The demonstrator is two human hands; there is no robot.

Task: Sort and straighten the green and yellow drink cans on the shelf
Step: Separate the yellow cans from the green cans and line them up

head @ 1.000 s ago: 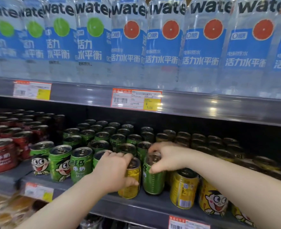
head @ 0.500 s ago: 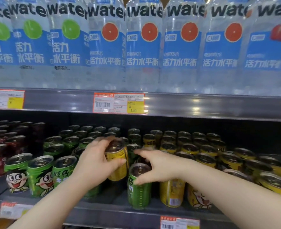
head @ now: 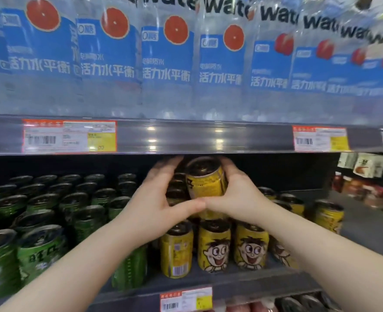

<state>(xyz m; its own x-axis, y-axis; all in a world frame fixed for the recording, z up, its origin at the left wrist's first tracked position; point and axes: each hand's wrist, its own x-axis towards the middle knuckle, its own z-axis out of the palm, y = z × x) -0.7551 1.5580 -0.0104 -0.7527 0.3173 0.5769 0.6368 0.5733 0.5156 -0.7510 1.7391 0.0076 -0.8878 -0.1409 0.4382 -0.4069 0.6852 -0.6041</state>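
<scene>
I hold one yellow can (head: 205, 179) tilted in the air, above the yellow cans and just under the upper shelf rail. My left hand (head: 159, 199) cups its left side with the thumb beneath it. My right hand (head: 237, 194) curls round its right side, and the two thumbs touch. Yellow cans (head: 215, 246) with cartoon faces stand in the front row below. Green cans (head: 44, 251) fill the left of the shelf in several rows. One green can (head: 129, 269) stands under my left forearm, beside the yellow ones.
The upper shelf rail (head: 186, 138) with price tags hangs close above the lifted can. Large water bottles (head: 109, 52) line the shelf above. The lower shelf's front edge (head: 242, 287) carries a price tag. Other goods (head: 366, 167) sit at the far right.
My left hand lifted the yellow can up and to the right, over the yellow group. My right hand left the green can and came onto the yellow one. The view swung right.
</scene>
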